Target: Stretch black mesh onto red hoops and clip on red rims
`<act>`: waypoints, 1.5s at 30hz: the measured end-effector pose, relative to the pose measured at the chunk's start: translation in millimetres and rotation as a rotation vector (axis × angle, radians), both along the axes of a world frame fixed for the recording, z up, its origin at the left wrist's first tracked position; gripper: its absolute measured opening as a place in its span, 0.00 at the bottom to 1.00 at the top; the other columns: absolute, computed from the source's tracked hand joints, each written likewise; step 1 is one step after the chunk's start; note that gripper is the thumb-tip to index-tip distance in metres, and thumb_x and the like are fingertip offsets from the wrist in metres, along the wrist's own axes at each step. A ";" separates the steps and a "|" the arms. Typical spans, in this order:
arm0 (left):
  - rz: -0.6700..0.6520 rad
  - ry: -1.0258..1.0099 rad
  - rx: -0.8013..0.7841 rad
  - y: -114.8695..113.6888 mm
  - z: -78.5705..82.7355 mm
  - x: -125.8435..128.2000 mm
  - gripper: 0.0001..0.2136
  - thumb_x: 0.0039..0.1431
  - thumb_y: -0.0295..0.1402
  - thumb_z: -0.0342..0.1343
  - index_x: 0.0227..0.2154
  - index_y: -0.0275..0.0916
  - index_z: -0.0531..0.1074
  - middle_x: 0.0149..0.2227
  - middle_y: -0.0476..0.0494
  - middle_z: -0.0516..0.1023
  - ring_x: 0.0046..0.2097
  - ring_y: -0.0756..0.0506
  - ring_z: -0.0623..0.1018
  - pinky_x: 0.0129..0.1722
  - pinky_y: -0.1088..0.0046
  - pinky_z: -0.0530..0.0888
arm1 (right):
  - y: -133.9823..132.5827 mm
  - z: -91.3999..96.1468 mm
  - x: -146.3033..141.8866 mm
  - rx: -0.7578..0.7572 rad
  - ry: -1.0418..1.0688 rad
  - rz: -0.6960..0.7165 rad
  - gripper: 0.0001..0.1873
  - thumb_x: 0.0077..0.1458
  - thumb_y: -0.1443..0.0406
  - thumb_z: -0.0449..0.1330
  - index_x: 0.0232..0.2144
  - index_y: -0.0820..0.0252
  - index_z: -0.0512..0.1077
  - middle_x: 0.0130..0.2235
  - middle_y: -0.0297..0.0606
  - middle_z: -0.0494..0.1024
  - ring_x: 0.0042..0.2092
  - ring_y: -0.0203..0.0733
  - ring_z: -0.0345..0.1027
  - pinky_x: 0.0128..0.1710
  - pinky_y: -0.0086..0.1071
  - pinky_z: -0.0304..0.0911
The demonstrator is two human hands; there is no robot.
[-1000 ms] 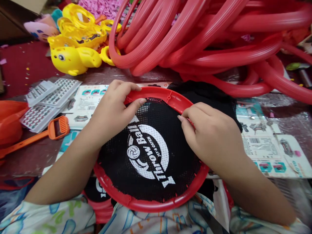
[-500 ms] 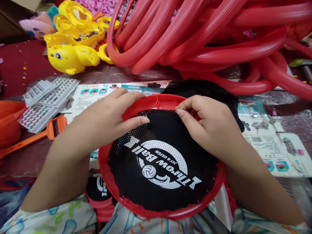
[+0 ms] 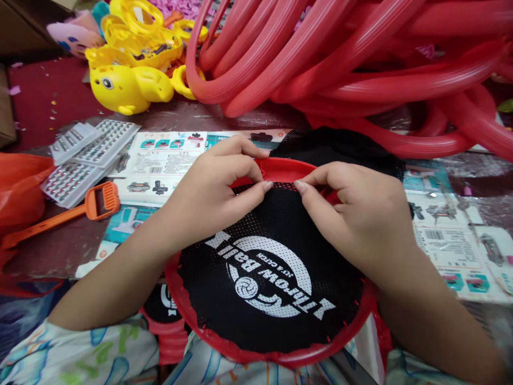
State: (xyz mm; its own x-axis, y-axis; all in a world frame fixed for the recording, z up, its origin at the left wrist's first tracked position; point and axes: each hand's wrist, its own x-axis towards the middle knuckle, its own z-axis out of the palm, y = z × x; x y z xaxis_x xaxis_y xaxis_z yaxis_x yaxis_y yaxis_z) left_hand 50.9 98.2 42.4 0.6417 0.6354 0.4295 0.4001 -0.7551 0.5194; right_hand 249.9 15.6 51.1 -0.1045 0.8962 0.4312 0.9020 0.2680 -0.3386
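Red round plastic hoop [image 3: 296, 358] over the lap [image 3: 196, 369], black printed mesh fabric [image 3: 276, 267] spanning it. Left hand [image 3: 218, 187] and right hand [image 3: 360, 208] both curled, thumb and forefinger pinching the mesh's far edge. Beyond, white-and-teal printed cards [image 3: 172, 160] on bench [image 3: 52, 240]; farther, piled red ribbed tubes [image 3: 256, 69].

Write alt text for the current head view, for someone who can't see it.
A person's left hand and right hand pinch the far edge of black mesh, printed "Throw Ball", along a red ring. Curved red tubes are piled beyond, beside a yellow toy; printed cards and an orange tool lie on the table.
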 end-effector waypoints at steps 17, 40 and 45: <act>0.108 -0.031 -0.007 -4.4 -4.0 5.6 0.09 0.61 0.26 0.59 0.24 0.39 0.72 0.37 0.45 0.78 0.46 0.45 0.80 0.47 0.68 0.78 | -0.7 -4.1 -2.9 0.041 -0.145 -0.086 0.10 0.65 0.67 0.59 0.32 0.64 0.78 0.29 0.40 0.79 0.31 0.44 0.72 0.31 0.37 0.58; 0.186 0.033 -0.199 1.2 0.8 0.1 0.07 0.54 0.31 0.59 0.21 0.41 0.73 0.32 0.47 0.73 0.39 0.45 0.75 0.40 0.64 0.73 | 4.3 3.8 2.9 -0.148 0.127 0.020 0.08 0.61 0.69 0.61 0.30 0.58 0.77 0.33 0.36 0.81 0.35 0.43 0.74 0.40 0.37 0.66; 0.143 0.039 -0.126 -1.5 1.8 -0.9 0.07 0.57 0.29 0.59 0.23 0.39 0.74 0.33 0.47 0.73 0.38 0.47 0.74 0.40 0.67 0.73 | 7.4 2.7 8.7 -0.113 0.049 -0.010 0.10 0.61 0.69 0.61 0.27 0.56 0.75 0.46 0.43 0.80 0.50 0.53 0.73 0.52 0.50 0.67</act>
